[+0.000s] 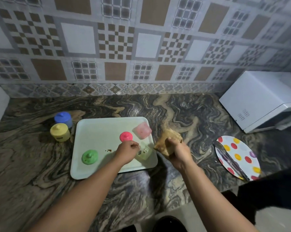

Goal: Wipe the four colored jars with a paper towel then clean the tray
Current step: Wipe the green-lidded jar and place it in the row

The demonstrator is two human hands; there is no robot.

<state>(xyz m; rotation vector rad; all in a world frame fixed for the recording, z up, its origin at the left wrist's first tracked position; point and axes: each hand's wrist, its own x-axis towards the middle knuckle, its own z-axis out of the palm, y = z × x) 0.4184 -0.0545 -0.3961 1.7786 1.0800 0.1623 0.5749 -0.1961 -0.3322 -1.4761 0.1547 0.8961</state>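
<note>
A pale tray (94, 131) lies on the marbled counter. On it are a green lid (90, 156), a pink lid (126, 136), a pink jar body (142, 130) on its side, and a pale green jar body (144, 152) with dark specks. My left hand (126, 151) is curled at that green jar's rim and grips it. My right hand (179, 150) holds a crumpled, brown-stained paper towel (166, 139) just past the tray's right edge. A blue jar (63, 118) and a yellow jar (59, 132), both lidded, stand left of the tray.
Brown smears (108, 150) mark the tray beside my left hand. A polka-dot plate (240, 154) with dark utensils across it lies at the right. A white appliance (261, 99) stands at the back right, against the tiled wall. The counter's front edge runs near my elbows.
</note>
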